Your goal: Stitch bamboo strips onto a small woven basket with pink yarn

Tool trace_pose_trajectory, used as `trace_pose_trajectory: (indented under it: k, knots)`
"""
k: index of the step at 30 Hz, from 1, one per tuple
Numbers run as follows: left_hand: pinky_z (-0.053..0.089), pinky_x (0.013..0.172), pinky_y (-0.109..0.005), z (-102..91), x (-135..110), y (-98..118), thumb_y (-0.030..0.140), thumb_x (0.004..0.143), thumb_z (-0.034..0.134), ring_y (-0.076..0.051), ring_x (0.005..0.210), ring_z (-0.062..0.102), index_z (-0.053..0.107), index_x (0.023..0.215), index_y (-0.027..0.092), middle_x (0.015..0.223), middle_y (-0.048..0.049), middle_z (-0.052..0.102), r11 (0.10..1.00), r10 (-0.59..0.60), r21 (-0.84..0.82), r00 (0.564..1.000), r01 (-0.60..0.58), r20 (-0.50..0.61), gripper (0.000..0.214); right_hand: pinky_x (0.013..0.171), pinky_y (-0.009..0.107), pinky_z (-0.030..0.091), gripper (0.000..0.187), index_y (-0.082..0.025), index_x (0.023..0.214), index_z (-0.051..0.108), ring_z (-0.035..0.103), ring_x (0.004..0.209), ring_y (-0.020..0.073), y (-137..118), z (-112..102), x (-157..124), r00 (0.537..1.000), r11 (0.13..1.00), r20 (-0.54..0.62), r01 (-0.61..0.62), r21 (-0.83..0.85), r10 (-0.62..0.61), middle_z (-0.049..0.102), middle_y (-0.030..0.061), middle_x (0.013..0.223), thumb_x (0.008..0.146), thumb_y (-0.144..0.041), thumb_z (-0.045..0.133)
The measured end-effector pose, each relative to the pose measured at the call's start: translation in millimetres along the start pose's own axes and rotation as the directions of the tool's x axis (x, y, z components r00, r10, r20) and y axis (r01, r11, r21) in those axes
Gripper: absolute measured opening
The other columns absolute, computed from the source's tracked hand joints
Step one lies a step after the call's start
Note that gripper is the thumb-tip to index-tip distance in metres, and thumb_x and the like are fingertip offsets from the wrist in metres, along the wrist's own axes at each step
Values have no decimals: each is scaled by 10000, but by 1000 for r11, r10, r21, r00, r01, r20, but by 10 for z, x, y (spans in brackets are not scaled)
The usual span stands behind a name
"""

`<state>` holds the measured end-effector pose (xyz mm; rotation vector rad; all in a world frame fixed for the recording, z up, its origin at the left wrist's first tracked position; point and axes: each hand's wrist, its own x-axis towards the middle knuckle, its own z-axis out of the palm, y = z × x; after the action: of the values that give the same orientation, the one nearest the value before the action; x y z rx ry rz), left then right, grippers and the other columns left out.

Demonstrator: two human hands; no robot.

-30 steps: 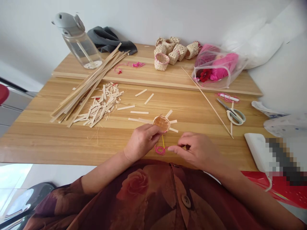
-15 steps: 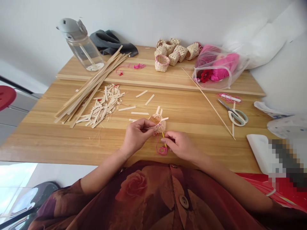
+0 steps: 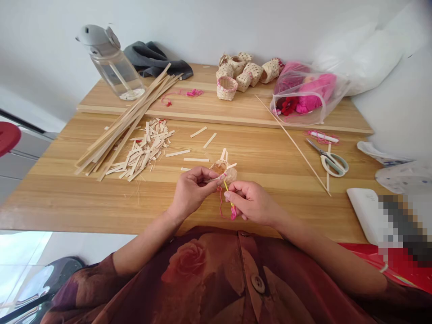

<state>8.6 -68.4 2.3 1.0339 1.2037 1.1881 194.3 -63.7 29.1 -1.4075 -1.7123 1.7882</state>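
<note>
While the left hand [image 3: 191, 191] is pinching the little woven basket [image 3: 225, 170] over the table [image 3: 67, 198] near its front edge, the right hand [image 3: 251, 204] is pinching a yellow needle [image 3: 228, 194] that's slanting up-left, tip right at the basket.

The wooden table [image 3: 67, 198] bears a water bottle [image 3: 114, 67] and a grey cloth [image 3: 155, 58] at its far left corner. Long strips [image 3: 124, 121] and short offcuts [image 3: 145, 148] lie toward the left edge. Small woven baskets [image 3: 243, 74] cluster at the middle of the far edge, a plastic bag [image 3: 303, 94] sits at the far right, and scissors [image 3: 329, 159] lie by the right edge.
</note>
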Motion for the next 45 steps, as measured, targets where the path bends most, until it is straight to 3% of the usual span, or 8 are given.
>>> trace_pose_trajectory:
  k: [15, 23, 28, 32, 34, 36, 40, 45]
  knots:
    - [529, 619, -163, -5, -64, -103, 252, 818, 766, -92, 678, 677, 724, 861, 164, 798, 0, 744, 931, 202, 300, 978, -206, 44, 107, 410, 167, 385, 184, -173, 816, 589, 486, 409, 47, 48, -45, 49, 1000, 992, 28, 1, 126, -5, 603, -49, 564, 906, -333, 588]
    - [502, 674, -197, 11, -113, -82, 186, 904, 682, -95, 699, 652, 712, 917, 176, 796, 3, 719, 635, 518, 568, 834, -524, 191, 35, 509, 212, 499, 300, -187, 961, 556, 702, 658, 140, 171, 32, 88, 992, 935, -120, 11, 353, 34, 732, 22, 785, 769, -298, 758]
    - [467, 652, -220, -3, -117, -73, 180, 927, 647, -113, 691, 628, 697, 906, 173, 767, -4, 694, 516, 544, 640, 795, -569, 268, 54, 687, 302, 593, 385, -225, 1126, 476, 753, 883, 200, 221, -44, 25, 998, 896, -58, -7, 444, 37, 749, 66, 994, 842, -339, 709]
    - [474, 669, -225, -14, -134, -78, 130, 920, 626, -119, 709, 630, 697, 922, 172, 801, -11, 693, 551, 477, 628, 825, -549, 303, 82, 679, 351, 578, 242, -238, 1143, 539, 725, 892, 222, 172, -271, -111, 963, 996, -257, 90, 1, -87, 724, 79, 1049, 928, -330, 602]
    - [466, 661, -230, -9, -136, -78, 138, 926, 622, -124, 707, 625, 693, 933, 173, 801, -12, 685, 530, 474, 635, 817, -562, 328, 79, 822, 415, 558, 159, -238, 1075, 641, 678, 977, 238, 76, -356, -175, 794, 874, -441, 219, -435, -418, 708, 81, 1058, 933, -299, 603]
    - [461, 662, -239, 5, -136, -76, 156, 941, 614, -132, 710, 620, 681, 930, 170, 791, -13, 677, 483, 492, 638, 788, -600, 369, 69, 1010, 493, 465, 153, -254, 1034, 727, 600, 1140, 281, -45, -375, -208, 633, 608, -358, 229, -760, -686, 685, 89, 1124, 926, -273, 619]
    - [488, 760, -268, 39, -143, -90, 186, 974, 579, -163, 814, 630, 645, 958, 164, 883, -40, 702, 403, 516, 588, 704, -702, 487, 72, 1140, 593, 289, 193, -239, 988, 775, 233, 1496, 399, -166, -261, -129, 732, 360, -92, 218, -907, -675, 494, 90, 1508, 930, -231, 591]
    - [469, 710, -256, 42, -160, -89, 192, 986, 553, -150, 758, 594, 630, 911, 171, 835, -32, 677, 387, 496, 559, 676, -734, 545, 109, 1161, 614, 265, 159, -214, 785, 756, 252, 1491, 396, -58, -166, 48, 782, 549, -169, 249, -798, -600, 598, 77, 1422, 886, -262, 643]
